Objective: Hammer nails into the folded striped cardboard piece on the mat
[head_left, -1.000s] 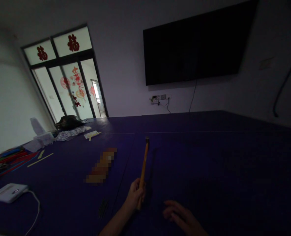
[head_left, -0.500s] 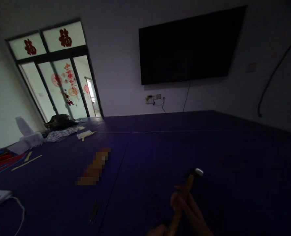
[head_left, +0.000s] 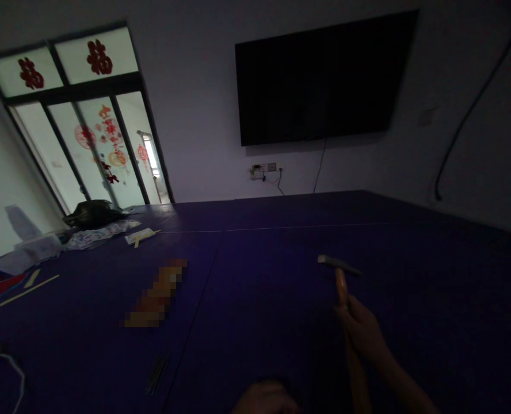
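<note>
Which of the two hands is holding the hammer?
The right hand. Its fingers wrap the wooden handle of the hammer, head raised above the table. The left hand shows at the bottom edge, apparently empty.

Right hand (head_left: 363, 333) gripping hammer (head_left: 340, 276), blue table (head_left: 411, 276)

The left hand (head_left: 266, 401) is getting cut off by the bottom edge — its grip unreadable; a pixelated patch (head_left: 155, 294) is masking something on the table (head_left: 432, 276).
</note>
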`<action>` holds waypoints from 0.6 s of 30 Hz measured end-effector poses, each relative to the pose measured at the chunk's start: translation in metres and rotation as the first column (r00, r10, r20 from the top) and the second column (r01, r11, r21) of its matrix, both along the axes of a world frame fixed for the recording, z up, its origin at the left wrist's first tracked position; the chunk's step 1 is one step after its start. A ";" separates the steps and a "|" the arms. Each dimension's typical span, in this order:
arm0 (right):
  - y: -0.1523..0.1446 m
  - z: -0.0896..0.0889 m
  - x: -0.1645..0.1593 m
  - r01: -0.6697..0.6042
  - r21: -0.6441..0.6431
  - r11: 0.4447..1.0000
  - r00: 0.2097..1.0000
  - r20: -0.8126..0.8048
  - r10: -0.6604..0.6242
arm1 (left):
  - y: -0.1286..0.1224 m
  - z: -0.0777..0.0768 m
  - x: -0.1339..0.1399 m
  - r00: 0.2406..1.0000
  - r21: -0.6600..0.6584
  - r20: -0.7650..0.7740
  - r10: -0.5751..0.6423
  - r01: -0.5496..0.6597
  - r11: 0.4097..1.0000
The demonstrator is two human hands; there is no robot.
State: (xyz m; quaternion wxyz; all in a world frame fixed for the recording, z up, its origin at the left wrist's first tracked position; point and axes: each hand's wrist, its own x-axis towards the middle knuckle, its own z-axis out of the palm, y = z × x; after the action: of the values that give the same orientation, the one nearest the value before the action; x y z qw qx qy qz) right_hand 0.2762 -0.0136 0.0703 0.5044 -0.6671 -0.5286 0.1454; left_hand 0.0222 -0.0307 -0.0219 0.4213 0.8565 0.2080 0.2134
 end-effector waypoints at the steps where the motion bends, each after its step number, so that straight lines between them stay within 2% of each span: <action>1: 0.004 -0.001 0.011 0.009 -0.024 1.000 0.998 0.066 -0.007 | 0.002 0.000 -0.001 1.000 0.046 0.019 -0.001 0.000 0.999; 5: 0.016 -0.016 0.042 0.069 -0.122 0.990 0.960 0.277 -0.032 | 0.005 0.002 -0.004 0.999 0.235 0.040 0.025 -0.034 0.971; 10: 0.022 -0.034 0.057 0.060 -0.264 0.963 0.905 0.422 0.060 | 0.004 0.006 -0.006 0.998 0.322 0.008 0.070 -0.069 0.944; 13: 0.022 -0.037 0.058 0.053 -0.340 0.939 0.882 0.457 0.115 | 0.004 0.008 -0.006 0.998 0.364 -0.001 0.066 -0.061 0.929; 18: 0.019 -0.031 0.054 0.063 -0.433 0.899 0.856 0.487 0.174 | 0.004 0.007 -0.006 0.998 0.389 0.014 0.054 -0.055 0.920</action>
State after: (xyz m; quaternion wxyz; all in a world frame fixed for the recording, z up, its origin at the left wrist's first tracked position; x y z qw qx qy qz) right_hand 0.3299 0.0056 0.0389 0.1786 -0.7607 -0.6174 0.0909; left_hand 0.0160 -0.0264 -0.0146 0.2373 0.9166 0.1847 0.2634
